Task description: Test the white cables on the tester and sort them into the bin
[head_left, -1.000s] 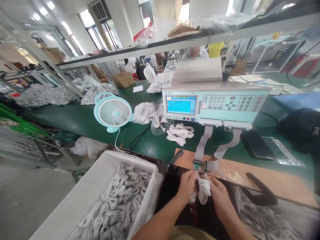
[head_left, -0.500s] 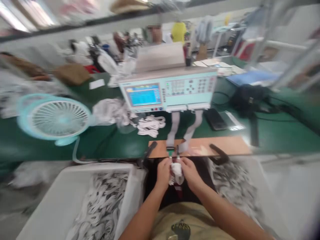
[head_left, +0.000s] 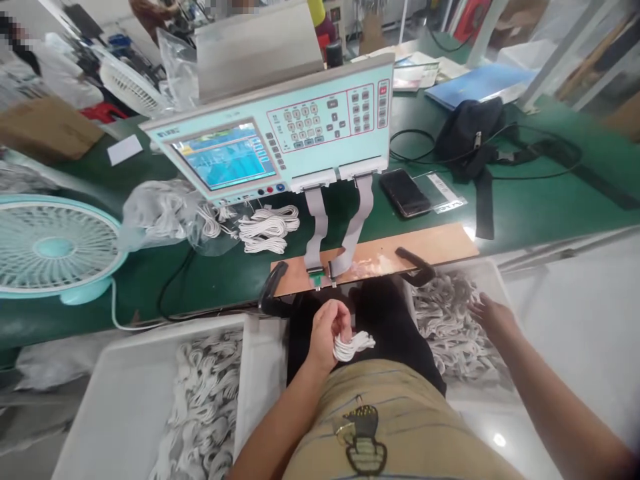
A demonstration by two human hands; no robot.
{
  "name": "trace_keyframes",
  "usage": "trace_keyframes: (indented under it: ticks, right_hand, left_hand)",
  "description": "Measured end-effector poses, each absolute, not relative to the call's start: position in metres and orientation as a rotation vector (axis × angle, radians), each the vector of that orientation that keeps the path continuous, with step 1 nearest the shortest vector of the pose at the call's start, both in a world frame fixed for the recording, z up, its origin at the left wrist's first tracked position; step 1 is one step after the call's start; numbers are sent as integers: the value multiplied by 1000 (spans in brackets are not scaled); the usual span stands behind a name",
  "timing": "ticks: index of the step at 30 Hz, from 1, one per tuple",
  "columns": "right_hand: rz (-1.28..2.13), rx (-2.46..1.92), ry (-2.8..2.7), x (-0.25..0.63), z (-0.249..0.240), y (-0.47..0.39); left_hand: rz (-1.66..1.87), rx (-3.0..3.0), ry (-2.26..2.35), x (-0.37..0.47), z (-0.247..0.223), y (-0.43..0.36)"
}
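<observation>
My left hand (head_left: 327,330) is closed round a white cable bundle (head_left: 354,345), held over my lap just below the wooden board (head_left: 373,267). Off to the right, my right hand (head_left: 493,315) has its fingers apart, over the edge of the right bin (head_left: 500,280) of coiled cables; nothing shows in it. Two grey ribbon cables (head_left: 357,220) run from the tester (head_left: 320,147) down to small connectors at the board's front edge, one on a green circuit board (head_left: 317,279). Neither hand touches these connectors.
On the green table (head_left: 530,207) are a light-blue fan (head_left: 55,247), a bagged cable bundle (head_left: 160,213), loose white cables (head_left: 270,229), a phone (head_left: 404,193) and a black bag (head_left: 467,133). Black clamps (head_left: 273,290) grip the board. Another cable bin (head_left: 245,393) stands lower left.
Both hands were together at the connectors with the white bundle. My left hand has drawn back with the bundle; my right hand has let go and moved right to the bin. The view has shifted.
</observation>
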State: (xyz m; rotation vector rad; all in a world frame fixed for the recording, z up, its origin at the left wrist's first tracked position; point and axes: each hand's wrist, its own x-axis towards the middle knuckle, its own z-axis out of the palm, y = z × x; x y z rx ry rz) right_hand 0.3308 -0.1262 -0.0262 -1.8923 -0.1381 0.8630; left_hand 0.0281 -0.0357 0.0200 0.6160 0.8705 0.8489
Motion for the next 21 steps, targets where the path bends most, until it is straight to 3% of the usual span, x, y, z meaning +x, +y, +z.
trace_keyframes:
  ticks: [4, 6, 8, 15, 21]
  right_hand:
    - [1241, -1726, -87, 286, -36, -142]
    - [1707, -1349, -165, 238, -32, -140]
    - [1920, -1050, -227, 196, -23, -132]
    - [1572, -936, -629, 170, 1, -96]
    - [1607, -917, -937, 169, 7, -87]
  left_hand:
    - [989, 630, 756, 38, 31, -45]
    - [1065, 677, 696, 43, 33, -50]
    - [1106, 779, 640, 46, 33, -57]
    - [1025, 1443, 798, 28, 33, -62]
    - [728, 1540, 980, 13, 43, -40]
